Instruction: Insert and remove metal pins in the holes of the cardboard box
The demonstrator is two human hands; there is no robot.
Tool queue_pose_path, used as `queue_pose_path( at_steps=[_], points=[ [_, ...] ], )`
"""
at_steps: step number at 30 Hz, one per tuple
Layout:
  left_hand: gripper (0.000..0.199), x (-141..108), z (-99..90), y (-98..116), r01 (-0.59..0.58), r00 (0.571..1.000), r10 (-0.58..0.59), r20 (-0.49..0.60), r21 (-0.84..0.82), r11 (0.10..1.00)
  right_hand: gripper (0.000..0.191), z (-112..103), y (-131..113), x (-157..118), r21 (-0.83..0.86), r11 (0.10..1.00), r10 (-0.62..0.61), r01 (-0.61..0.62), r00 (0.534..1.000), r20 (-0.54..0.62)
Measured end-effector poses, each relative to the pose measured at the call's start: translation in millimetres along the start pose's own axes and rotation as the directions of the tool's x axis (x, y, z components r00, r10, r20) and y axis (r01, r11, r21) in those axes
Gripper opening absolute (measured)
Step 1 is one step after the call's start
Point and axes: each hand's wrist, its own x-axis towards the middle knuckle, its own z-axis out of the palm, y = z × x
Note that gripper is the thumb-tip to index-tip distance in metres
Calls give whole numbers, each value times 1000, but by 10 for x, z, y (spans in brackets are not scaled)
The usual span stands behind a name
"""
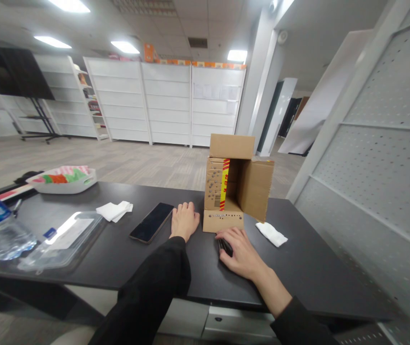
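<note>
Matt dark-grey desktop (pixel 198 273) underneath. Hands apart: person's right hand (pixel 241 254) curled over a small black object (pixel 225 247), before the open brown cardboard box (pixel 215 184); left hand (pixel 184 221) palm-down beside the black-screened phone (pixel 152 223). Step, my judgement: handling the object; lifting would need thumb and fingers closed. Mostly covered, so I cannot tell whether either hand grips.

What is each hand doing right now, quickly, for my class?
Left hand: palm down on the table beside the phone, fingers curled; anything underneath is hidden.
Right hand: curled around a small dark object.
</note>
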Motion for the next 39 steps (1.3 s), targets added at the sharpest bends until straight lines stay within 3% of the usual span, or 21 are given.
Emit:
queue_pose_path(
  at_steps=[12,19,24,31,39],
  points=[
    [19,-3,-5,15,3,1000,-3,2,0,1000,22,-34,-11,17,-16,1000,-21,21,1000,7],
    [19,-8,12,1,-11,1000,11,-5,-12,1000,28,14,79,61,77,996,-23,34,990,-139],
    [20,-5,-12,11,-5,1000,5,10,-8,1000,27,-21,206,192,232,973,94,-20,945,-314],
    [19,-4,-27,21,-3,1000,3,7,0,1000,30,-132,276,526,358,930,241,-80,869,-433],
    [19,-11,-4,13,-3,1000,3,7,-1,1000,31,67,375,543,364,928,262,-74,824,-502]
  ],
)
